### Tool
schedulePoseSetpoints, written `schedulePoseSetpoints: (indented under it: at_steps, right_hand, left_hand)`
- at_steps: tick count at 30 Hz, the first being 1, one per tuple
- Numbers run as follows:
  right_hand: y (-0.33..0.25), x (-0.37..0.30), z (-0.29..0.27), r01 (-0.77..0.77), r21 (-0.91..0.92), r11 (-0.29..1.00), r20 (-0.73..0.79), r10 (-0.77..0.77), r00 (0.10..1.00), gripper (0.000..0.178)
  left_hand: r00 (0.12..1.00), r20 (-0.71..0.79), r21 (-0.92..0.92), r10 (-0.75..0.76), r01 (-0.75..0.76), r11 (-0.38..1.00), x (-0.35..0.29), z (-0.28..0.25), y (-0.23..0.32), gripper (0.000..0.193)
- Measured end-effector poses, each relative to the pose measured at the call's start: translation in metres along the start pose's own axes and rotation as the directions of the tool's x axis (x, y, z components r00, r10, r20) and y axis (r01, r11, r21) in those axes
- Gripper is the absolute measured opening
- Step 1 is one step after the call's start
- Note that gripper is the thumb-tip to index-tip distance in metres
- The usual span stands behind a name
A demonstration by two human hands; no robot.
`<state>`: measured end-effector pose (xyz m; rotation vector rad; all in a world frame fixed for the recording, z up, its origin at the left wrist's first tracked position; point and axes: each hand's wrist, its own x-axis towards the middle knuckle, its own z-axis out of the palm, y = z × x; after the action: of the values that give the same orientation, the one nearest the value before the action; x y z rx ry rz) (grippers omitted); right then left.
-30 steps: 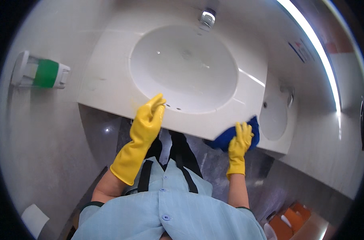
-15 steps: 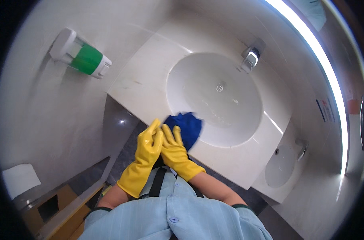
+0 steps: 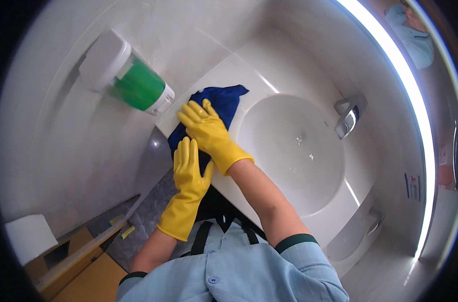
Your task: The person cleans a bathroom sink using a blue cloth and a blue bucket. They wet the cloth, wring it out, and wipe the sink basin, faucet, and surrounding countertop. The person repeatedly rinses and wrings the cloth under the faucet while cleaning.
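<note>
A dark blue cloth lies spread over the left end of the white countertop, beside the basin, and part of it hangs past the front edge. On top of it my right hand, in a yellow rubber glove, lies flat with the fingers spread. Nearer to me, my left hand, gloved the same way, is at the cloth's front edge with its fingers stretched out and nothing in its grasp. Whether the left fingertips touch the cloth cannot be made out.
Right of the cloth is a white oval basin with a chrome faucet behind it. A soap dispenser with green liquid hangs on the left wall, close to the cloth. A second basin is at lower right.
The cloth has moved from the basin's front edge to the countertop's left end and is more spread out. My right hand has reached forward and left with it; the hands have drawn apart.
</note>
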<state>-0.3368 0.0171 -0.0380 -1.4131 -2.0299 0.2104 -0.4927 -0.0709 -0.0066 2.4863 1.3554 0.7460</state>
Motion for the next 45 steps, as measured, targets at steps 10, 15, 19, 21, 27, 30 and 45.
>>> schedulePoseSetpoints:
  at_steps: [10, 15, 19, 21, 27, 30, 45]
  right_hand:
    - [0.12, 0.025, -0.063, -0.25, -0.208, 0.946, -0.127, 0.227, 0.965, 0.051]
    - [0.182, 0.019, -0.1, -0.393, -0.294, 0.871, -0.263, 0.321, 0.91, 0.05]
    - [0.222, 0.002, -0.127, -0.543, -0.315, 0.778, -0.302, 0.46, 0.835, 0.048]
    - [0.241, -0.005, -0.14, -0.596, -0.353, 0.721, -0.349, 0.489, 0.799, 0.05]
    - [0.276, -0.051, -0.165, -0.805, -0.334, 0.491, -0.408, 0.694, 0.593, 0.05]
    - [0.275, -0.07, -0.166, -0.872, -0.298, 0.387, -0.471, 0.735, 0.487, 0.051]
    - [0.272, -0.07, -0.166, -0.951, -0.258, 0.171, -0.518, 0.806, 0.285, 0.058]
  left_hand:
    - [0.967, 0.219, 0.032, 0.129, -0.139, 0.99, 0.134, 0.096, 0.001, 0.097]
    - [0.94, 0.25, 0.054, 0.233, -0.254, 0.966, 0.199, 0.142, 0.035, 0.094]
    - [0.902, 0.287, -0.024, 0.323, -0.331, 0.943, 0.238, 0.169, 0.065, 0.09]
    - [0.88, 0.292, -0.047, 0.374, -0.378, 0.925, 0.257, 0.183, 0.082, 0.089]
    - [0.758, 0.395, -0.19, 0.52, -0.486, 0.853, 0.292, 0.214, 0.126, 0.084]
    - [0.679, 0.426, -0.242, 0.597, -0.551, 0.799, 0.302, 0.224, 0.135, 0.082]
    - [0.657, 0.354, -0.257, 0.665, -0.615, 0.745, 0.312, 0.254, 0.142, 0.069]
